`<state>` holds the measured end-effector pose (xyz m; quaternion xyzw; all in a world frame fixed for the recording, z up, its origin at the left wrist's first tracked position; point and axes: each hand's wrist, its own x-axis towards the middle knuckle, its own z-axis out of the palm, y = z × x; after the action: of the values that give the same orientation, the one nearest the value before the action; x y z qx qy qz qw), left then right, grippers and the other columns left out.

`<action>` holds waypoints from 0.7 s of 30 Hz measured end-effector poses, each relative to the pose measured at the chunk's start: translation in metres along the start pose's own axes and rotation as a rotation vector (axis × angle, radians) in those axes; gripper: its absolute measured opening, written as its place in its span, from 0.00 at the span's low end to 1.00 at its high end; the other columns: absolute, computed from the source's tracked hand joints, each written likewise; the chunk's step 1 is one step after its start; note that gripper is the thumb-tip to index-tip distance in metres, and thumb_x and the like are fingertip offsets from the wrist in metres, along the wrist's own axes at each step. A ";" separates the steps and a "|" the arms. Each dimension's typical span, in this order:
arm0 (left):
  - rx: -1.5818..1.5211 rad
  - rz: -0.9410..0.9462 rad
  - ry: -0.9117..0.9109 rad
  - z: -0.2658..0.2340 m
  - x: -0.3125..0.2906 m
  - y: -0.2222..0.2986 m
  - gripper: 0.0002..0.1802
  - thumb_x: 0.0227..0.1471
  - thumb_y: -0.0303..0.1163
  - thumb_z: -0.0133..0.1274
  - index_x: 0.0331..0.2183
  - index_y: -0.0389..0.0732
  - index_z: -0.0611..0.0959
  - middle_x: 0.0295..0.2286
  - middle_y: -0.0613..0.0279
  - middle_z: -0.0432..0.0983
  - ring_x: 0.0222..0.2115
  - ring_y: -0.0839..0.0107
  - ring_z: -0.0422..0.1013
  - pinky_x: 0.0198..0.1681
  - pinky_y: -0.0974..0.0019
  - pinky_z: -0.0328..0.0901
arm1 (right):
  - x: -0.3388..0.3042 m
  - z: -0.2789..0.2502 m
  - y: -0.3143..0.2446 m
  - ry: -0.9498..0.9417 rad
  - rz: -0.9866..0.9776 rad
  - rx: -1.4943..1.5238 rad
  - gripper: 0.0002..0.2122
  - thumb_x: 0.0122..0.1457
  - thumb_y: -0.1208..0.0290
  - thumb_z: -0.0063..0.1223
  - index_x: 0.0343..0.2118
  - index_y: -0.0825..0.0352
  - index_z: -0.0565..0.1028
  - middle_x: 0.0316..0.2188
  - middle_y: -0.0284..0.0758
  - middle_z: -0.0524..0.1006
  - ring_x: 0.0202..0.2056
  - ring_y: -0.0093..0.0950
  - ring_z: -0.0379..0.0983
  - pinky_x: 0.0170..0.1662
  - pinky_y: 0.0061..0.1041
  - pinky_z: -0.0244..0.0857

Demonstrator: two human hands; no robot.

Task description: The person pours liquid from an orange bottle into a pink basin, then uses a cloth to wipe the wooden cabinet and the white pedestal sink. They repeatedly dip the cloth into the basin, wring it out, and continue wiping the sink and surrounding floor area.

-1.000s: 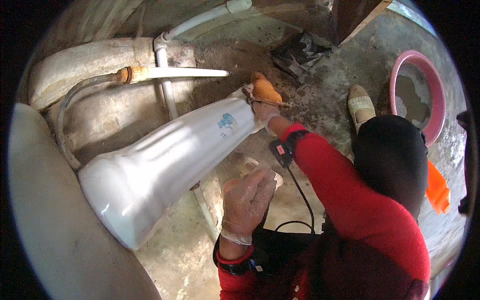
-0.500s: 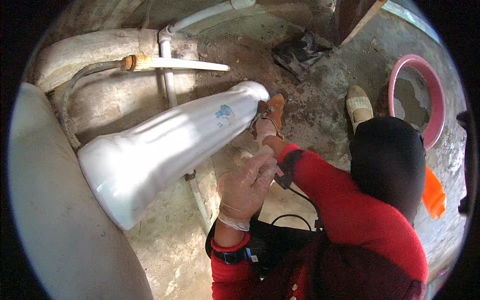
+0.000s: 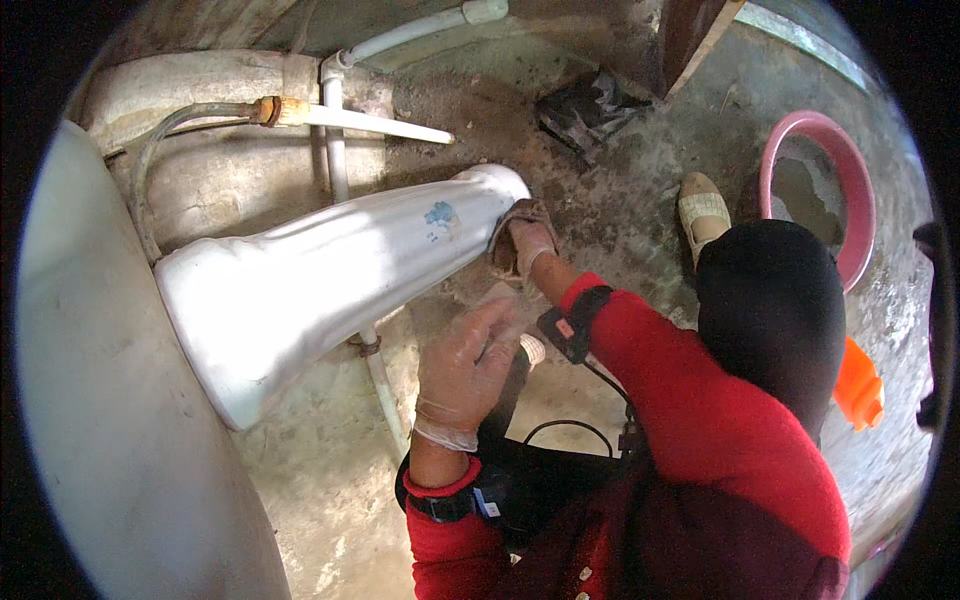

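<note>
A white ceramic sink pedestal (image 3: 330, 265) slants across the view, its wide end low at the left and its narrower end up toward the middle. A blue mark (image 3: 440, 215) sits on its surface near that narrower end. My right hand (image 3: 534, 245), in a clear thin glove, grips a brown cloth (image 3: 513, 222) and presses it against the pedestal's near side by the narrower end. The cloth hides some of its fingers. My left hand (image 3: 460, 370), gloved too, is held below the pedestal with its fingers stretched out, holding nothing.
White pipes (image 3: 333, 130) and a hose with a pale nozzle (image 3: 370, 122) run along the wall behind the pedestal. Black plastic (image 3: 590, 115) lies on the floor beyond. At the right stand a pink basin (image 3: 862, 200) of grey material and an orange object (image 3: 858, 385). A large pale rounded surface (image 3: 110, 350) borders the left.
The cloth has come from beyond the narrower end round to the pedestal's near side, with my right hand. My left hand has drawn slightly left and down. The whole view has shifted a little.
</note>
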<state>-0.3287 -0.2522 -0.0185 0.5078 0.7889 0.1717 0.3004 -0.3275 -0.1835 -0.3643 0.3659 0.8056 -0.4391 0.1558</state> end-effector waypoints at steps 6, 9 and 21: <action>-0.105 -0.106 0.065 -0.010 0.001 -0.006 0.14 0.53 0.34 0.58 0.42 0.42 0.81 0.40 0.51 0.80 0.40 0.54 0.78 0.41 0.59 0.72 | 0.034 0.019 0.000 0.029 0.416 0.819 0.16 0.64 0.72 0.44 0.53 0.66 0.74 0.53 0.43 0.74 0.51 0.39 0.73 0.50 0.34 0.69; -0.006 -0.028 0.075 -0.010 -0.002 -0.009 0.14 0.53 0.34 0.59 0.41 0.41 0.81 0.40 0.52 0.80 0.40 0.55 0.78 0.42 0.60 0.72 | 0.054 0.046 0.007 -0.034 0.431 0.607 0.15 0.63 0.74 0.46 0.52 0.66 0.75 0.53 0.44 0.74 0.51 0.37 0.74 0.48 0.34 0.70; -0.058 -0.178 0.087 -0.003 -0.030 -0.026 0.14 0.54 0.35 0.57 0.42 0.40 0.82 0.38 0.51 0.80 0.39 0.54 0.77 0.42 0.61 0.71 | -0.028 -0.094 -0.024 0.495 0.287 0.578 0.14 0.53 0.68 0.54 0.40 0.69 0.79 0.37 0.51 0.79 0.39 0.44 0.78 0.42 0.38 0.72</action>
<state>-0.3393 -0.2905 -0.0220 0.4190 0.8378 0.1892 0.2945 -0.3188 -0.1272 -0.2806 0.5980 0.6028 -0.5201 -0.0924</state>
